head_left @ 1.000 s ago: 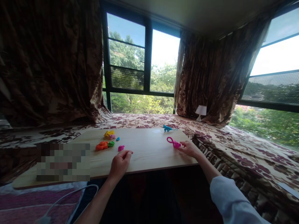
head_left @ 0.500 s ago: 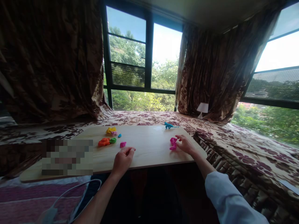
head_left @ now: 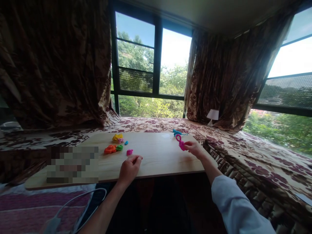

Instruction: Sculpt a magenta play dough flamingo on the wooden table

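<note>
Pinch grip at the right hand: thumb and fingertips are brought together on a magenta looped figure, apparently of modelling dough, held over the right part of the pale wooden board. Whether its underside is touching the wood cannot be told. Its lumpy lower end is gripped, and its thin loop is pointed up and away — a good place to hold, by the look of it. Very little weight is to be expected, and soft, easily dented stuff; the loop would probably be bent if squeezed, so the thick end is better pressed, lightly. Just beyond the loop, a teal long-tailed toy animal is seen. Across the board, the left hand is curled inward — nothing seen in it — near a small magenta lump.
</note>
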Demonstrator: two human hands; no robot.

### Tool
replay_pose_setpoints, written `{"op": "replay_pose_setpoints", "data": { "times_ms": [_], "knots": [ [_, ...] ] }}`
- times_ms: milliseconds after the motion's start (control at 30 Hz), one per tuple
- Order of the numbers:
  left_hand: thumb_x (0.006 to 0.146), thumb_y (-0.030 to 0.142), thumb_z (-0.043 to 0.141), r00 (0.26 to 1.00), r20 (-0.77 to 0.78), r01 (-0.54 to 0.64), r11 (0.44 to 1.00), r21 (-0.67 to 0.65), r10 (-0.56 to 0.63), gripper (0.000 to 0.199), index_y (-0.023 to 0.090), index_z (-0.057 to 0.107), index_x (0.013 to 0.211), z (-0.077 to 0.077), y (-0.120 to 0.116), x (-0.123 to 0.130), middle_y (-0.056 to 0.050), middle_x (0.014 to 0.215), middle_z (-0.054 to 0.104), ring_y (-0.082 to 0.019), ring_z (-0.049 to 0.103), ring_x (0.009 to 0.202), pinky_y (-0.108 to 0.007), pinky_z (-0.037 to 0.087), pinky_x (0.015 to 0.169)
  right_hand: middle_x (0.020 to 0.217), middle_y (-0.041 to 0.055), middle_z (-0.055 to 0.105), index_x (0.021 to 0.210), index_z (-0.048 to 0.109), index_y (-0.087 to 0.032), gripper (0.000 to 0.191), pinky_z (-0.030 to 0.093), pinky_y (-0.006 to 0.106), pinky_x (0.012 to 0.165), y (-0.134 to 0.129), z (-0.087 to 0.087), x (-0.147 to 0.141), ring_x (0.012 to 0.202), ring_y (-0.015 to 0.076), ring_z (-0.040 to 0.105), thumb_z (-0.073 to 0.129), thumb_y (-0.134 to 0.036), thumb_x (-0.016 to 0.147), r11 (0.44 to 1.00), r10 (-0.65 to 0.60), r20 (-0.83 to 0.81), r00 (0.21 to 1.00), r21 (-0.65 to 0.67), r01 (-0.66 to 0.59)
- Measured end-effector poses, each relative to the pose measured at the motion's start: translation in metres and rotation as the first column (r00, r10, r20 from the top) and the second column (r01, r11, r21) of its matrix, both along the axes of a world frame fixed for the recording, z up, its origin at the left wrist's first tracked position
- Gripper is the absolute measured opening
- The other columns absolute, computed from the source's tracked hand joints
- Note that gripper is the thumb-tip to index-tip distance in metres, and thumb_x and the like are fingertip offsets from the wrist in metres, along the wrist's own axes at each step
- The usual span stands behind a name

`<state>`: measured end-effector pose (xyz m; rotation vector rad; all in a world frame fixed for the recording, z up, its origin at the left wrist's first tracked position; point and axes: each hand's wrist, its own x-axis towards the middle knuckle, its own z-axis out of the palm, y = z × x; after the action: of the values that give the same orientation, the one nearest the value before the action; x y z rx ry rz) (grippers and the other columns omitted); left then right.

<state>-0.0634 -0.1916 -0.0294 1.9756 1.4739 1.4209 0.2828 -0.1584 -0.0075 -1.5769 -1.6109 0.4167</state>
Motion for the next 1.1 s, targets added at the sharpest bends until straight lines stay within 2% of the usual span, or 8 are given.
{"op": "replay_pose_setpoints", "data": {
  "times_ms": [100, 200, 367, 600, 767, 900, 1000, 1100],
  "knots": [
    [0.076, 0.038, 0.043, 1.0, -0.012, 0.002, 1.0, -0.001, -0.002, 0.029, 0.019, 0.064, 0.076, -0.001, 0.001, -0.001, -0.001, 0.083, 0.068, -0.018, 0.06, 0.083, -0.024, 0.043, 0.075, 0.067, 0.0048, 0.067, 0.086, 0.069, -0.013, 0.027, 0.04, 0.02, 0.047, 0.0, 0.001, 0.011, 0.058, 0.0141, 0.059, 0.054, -0.031, 0.072, 0.99, 0.014, -0.022, 1.0, -0.138, -0.017],
    [0.076, 0.038, 0.043, 1.0, -0.02, 0.002, 1.0, -0.001, -0.002, 0.029, 0.019, 0.064, 0.076, -0.002, 0.002, -0.001, -0.002, 0.081, 0.068, -0.017, 0.06, 0.082, -0.023, 0.043, 0.075, 0.056, 0.0046, 0.064, 0.07, 0.071, -0.012, 0.02, 0.036, 0.021, 0.045, 0.001, -0.004, 0.02, 0.053, 0.0144, 0.056, 0.058, -0.027, 0.066, 0.988, -0.057, 0.043, 0.997, -0.143, 0.063],
    [0.075, 0.038, 0.043, 1.0, -0.023, -0.008, 1.0, 0.017, 0.008, 0.028, 0.019, 0.064, 0.075, 0.0, 0.0, 0.0, -0.002, 0.081, 0.068, -0.018, 0.06, 0.081, -0.024, 0.043, 0.074, 0.063, 0.0039, 0.065, 0.073, 0.071, -0.015, 0.019, 0.036, 0.023, 0.05, -0.003, -0.01, 0.026, 0.061, 0.0164, 0.056, 0.06, -0.027, 0.063, 0.985, -0.144, 0.135, 0.98, -0.078, 0.156],
    [0.076, 0.038, 0.043, 1.0, -0.025, -0.003, 1.0, 0.018, 0.003, 0.028, 0.019, 0.064, 0.075, -0.001, 0.0, 0.0, -0.001, 0.08, 0.068, -0.017, 0.06, 0.08, -0.024, 0.043, 0.074, 0.066, 0.0025, 0.066, 0.072, 0.071, -0.016, 0.023, 0.039, 0.023, 0.057, -0.016, -0.006, 0.028, 0.063, 0.0154, 0.058, 0.052, -0.029, 0.071, 0.998, -0.039, 0.201, 0.979, -0.037, 0.047],
    [0.076, 0.038, 0.043, 0.999, -0.035, -0.014, 0.999, 0.032, 0.015, 0.028, 0.02, 0.064, 0.074, -0.001, 0.0, 0.0, -0.001, 0.081, 0.067, -0.017, 0.06, 0.08, -0.023, 0.043, 0.074, 0.081, 0.0045, 0.067, 0.083, 0.07, -0.018, 0.022, 0.042, 0.025, 0.069, -0.015, -0.016, 0.029, 0.074, 0.0168, 0.059, 0.057, -0.028, 0.069, 0.999, -0.033, 0.225, 0.974, 0.036, 0.026],
    [0.076, 0.039, 0.043, 0.999, -0.043, -0.018, 0.999, 0.026, 0.02, 0.028, 0.02, 0.064, 0.074, 0.0, 0.0, 0.0, -0.001, 0.082, 0.067, -0.017, 0.06, 0.08, -0.023, 0.043, 0.073, 0.087, 0.0046, 0.066, 0.08, 0.07, -0.02, 0.023, 0.04, 0.025, 0.076, -0.021, -0.026, 0.023, 0.078, 0.0158, 0.059, 0.049, -0.028, 0.077, 0.988, -0.04, 0.341, 0.939, 0.154, -0.014],
    [0.075, 0.04, 0.043, 0.999, -0.04, -0.019, 1.0, 0.01, 0.019, 0.029, 0.02, 0.064, 0.075, -0.001, 0.0, 0.001, -0.001, 0.081, 0.068, -0.018, 0.06, 0.08, -0.024, 0.043, 0.073, 0.088, 0.006, 0.065, 0.078, 0.07, -0.02, 0.027, 0.04, 0.026, 0.077, -0.029, -0.028, 0.015, 0.08, 0.017, 0.058, 0.047, -0.033, 0.08, 0.982, -0.098, 0.428, 0.899, 0.19, 0.016],
    [0.075, 0.04, 0.043, 0.999, -0.029, -0.025, 1.0, -0.001, 0.025, 0.03, 0.019, 0.065, 0.077, -0.002, 0.0, 0.001, -0.002, 0.081, 0.068, -0.018, 0.06, 0.08, -0.023, 0.043, 0.073, 0.09, 0.0074, 0.065, 0.078, 0.07, -0.019, 0.023, 0.037, 0.026, 0.082, -0.034, -0.027, 0.007, 0.089, 0.0191, 0.056, 0.048, -0.028, 0.079, 0.971, -0.151, 0.491, 0.858, 0.236, 0.036]
  ]
}}
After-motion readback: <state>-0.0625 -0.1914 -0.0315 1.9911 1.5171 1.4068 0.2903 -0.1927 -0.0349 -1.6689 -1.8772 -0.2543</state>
